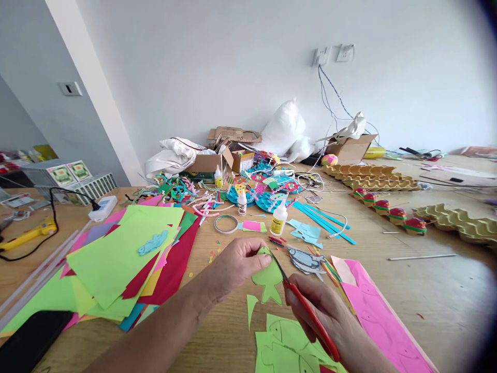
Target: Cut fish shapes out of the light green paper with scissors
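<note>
Between thumb and fingers, my left hand (240,267) pinches a green paper fish (267,282) by its head end, with the tail hanging down. My right hand (318,305) grips red-handled scissors (310,311), whose dark blades lie along the fish's right edge. A thin green paper offcut (251,306) lies on the table below the fish. Closer to me are green sheets (285,352) with pencilled fish outlines. Right of the hands rest grey-blue cut-out fish (306,261) and a pink sheet (373,305) with drawn outlines.
A pile of coloured paper (128,248) with a blue fish on top covers the left side, near a black phone (34,336). Glue bottles (278,217) and a tape roll (225,224) stand beyond my hands. Egg cartons (376,178) lie at the right; boxes (209,163) sit by the wall.
</note>
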Action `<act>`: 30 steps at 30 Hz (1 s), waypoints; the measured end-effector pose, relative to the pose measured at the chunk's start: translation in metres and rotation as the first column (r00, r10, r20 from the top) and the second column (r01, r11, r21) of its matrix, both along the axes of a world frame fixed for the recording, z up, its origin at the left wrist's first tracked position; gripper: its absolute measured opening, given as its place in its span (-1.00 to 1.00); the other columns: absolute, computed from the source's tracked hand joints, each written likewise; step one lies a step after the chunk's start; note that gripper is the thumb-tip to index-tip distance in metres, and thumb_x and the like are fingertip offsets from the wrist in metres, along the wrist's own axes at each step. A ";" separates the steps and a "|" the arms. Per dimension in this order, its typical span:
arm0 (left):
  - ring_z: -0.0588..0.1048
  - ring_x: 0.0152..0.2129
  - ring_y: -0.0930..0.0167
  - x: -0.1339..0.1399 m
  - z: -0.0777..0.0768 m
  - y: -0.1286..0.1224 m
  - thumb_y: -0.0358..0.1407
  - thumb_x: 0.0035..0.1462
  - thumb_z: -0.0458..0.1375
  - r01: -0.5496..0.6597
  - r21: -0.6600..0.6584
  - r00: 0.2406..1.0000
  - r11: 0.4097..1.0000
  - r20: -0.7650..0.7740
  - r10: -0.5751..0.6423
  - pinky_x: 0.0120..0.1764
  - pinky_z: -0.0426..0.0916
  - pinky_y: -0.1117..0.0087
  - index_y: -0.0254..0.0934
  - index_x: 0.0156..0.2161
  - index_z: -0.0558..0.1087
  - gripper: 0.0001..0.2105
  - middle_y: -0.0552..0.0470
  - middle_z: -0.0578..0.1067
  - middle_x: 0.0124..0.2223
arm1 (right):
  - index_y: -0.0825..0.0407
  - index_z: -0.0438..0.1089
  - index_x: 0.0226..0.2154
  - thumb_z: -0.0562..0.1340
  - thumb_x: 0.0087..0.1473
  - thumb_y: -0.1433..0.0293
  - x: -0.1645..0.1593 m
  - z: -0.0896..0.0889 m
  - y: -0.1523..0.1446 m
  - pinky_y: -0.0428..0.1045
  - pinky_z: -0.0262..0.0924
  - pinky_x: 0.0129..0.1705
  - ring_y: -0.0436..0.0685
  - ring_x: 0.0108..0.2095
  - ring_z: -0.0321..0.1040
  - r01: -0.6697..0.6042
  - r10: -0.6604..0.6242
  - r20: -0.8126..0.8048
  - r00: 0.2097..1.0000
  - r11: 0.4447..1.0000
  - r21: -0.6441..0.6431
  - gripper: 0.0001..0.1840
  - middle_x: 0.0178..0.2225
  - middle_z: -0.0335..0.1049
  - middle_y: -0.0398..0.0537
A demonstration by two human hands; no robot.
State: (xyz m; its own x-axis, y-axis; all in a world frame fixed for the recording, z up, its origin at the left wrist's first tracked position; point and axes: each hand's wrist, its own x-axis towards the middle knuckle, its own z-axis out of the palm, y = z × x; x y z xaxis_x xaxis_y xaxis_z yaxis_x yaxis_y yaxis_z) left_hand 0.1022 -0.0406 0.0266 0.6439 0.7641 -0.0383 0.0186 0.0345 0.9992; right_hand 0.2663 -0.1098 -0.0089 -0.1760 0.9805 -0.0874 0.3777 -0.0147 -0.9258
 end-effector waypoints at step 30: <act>0.14 -0.58 0.54 -0.002 0.002 0.000 -0.15 0.05 0.05 0.032 0.056 0.998 0.998 -0.063 -0.028 -0.49 0.02 0.48 -0.31 -0.49 0.23 -0.74 0.16 0.19 -0.54 | -0.01 0.08 -0.62 0.05 0.07 0.13 -0.002 0.004 -0.001 -0.18 -0.13 -0.71 -0.10 -0.75 -0.08 -0.003 0.001 -0.072 0.997 1.000 -0.027 -0.63 -0.77 -0.02 -0.35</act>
